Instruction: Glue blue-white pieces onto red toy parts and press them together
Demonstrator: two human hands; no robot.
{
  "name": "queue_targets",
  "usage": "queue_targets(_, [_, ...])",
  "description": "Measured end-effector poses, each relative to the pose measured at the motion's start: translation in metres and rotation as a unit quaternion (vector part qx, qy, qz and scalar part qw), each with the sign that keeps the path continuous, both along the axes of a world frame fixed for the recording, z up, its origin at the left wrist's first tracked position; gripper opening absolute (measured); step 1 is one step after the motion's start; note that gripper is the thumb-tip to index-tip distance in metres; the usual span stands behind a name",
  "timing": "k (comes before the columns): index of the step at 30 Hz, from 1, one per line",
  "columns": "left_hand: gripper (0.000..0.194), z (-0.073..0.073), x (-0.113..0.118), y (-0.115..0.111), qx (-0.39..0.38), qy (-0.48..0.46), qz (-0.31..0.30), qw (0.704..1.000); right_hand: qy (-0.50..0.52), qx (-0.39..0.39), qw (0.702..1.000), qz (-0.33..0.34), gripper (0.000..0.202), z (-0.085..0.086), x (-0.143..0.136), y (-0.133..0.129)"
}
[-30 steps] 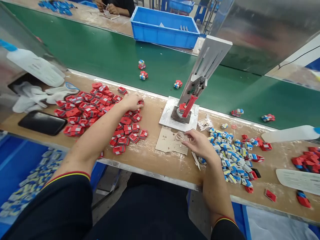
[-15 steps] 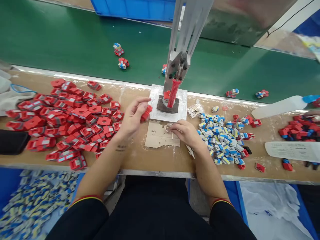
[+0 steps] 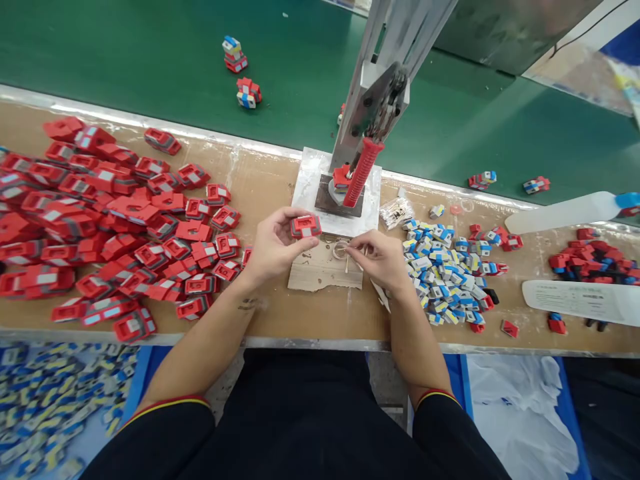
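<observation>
My left hand [image 3: 277,247] grips a red toy part [image 3: 305,227], its hollow side turned up, over the left edge of a torn cardboard piece [image 3: 320,272]. Thumb and fingers of my right hand [image 3: 379,259] are pinched on a thin white stick [image 3: 347,263], beside a small round clear dish [image 3: 341,250] on the cardboard. Just behind stands a press with a red handle [image 3: 365,172]; a red part [image 3: 342,177] sits in its base. Red parts [image 3: 145,207] lie heaped on the left, white, blue and yellow parts [image 3: 443,267] on the right.
A bundle of white sticks [image 3: 397,212] lies right of the press plate [image 3: 306,180]. Behind the bench runs a green belt [image 3: 165,60] carrying several assembled pieces. Farther right are a white bottle [image 3: 565,212], another white container [image 3: 580,300] and red-black parts [image 3: 593,257].
My left hand has turned the red part so its hollow side shows. My right hand stays near the dish. The view has shifted, and a hand at the far right edge is gone.
</observation>
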State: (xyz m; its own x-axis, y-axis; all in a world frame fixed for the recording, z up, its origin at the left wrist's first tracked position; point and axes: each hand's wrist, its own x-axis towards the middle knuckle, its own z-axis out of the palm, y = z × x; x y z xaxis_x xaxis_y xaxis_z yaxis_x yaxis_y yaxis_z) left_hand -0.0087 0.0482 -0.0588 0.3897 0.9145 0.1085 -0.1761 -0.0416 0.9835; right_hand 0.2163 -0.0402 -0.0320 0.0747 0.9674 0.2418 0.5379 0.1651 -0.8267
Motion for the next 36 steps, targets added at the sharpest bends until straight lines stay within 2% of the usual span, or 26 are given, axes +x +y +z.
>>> queue_targets(4, [0.049,0.004,0.005,-0.012,0.108,0.037,-0.018,0.993,0.125,0.102,0.980,-0.115,0.025,0.019,0.001,-0.012])
queue_targets(7, [0.041,0.006,0.009,-0.024,0.153,0.072,-0.044,0.985,0.203,0.129,0.958,-0.155,0.040,0.027,-0.008,-0.017])
queue_targets(10, [0.037,0.007,0.011,-0.031,0.171,0.094,-0.060,0.979,0.230,0.096,0.959,-0.137,0.044,0.028,-0.020,-0.018])
queue_targets(13, [0.035,0.008,0.012,-0.033,0.179,0.091,-0.071,0.977,0.240,0.068,0.962,-0.111,0.040,0.026,-0.026,-0.017])
queue_targets(18, [0.033,0.009,0.011,-0.031,0.180,0.089,-0.076,0.977,0.241,0.086,0.964,-0.078,0.024,0.020,-0.027,-0.017])
queue_targets(24, [0.034,0.008,0.011,-0.032,0.182,0.082,-0.078,0.977,0.218,0.075,0.970,-0.073,0.023,0.016,-0.028,-0.018])
queue_targets(29, [0.033,0.007,0.011,-0.032,0.194,0.070,-0.079,0.975,0.197,0.102,0.973,-0.069,0.021,0.016,-0.029,-0.016])
queue_targets(36, [0.035,0.005,0.012,-0.030,0.231,0.062,-0.068,0.969,0.124,0.212,0.969,-0.037,0.013,0.013,-0.026,-0.015])
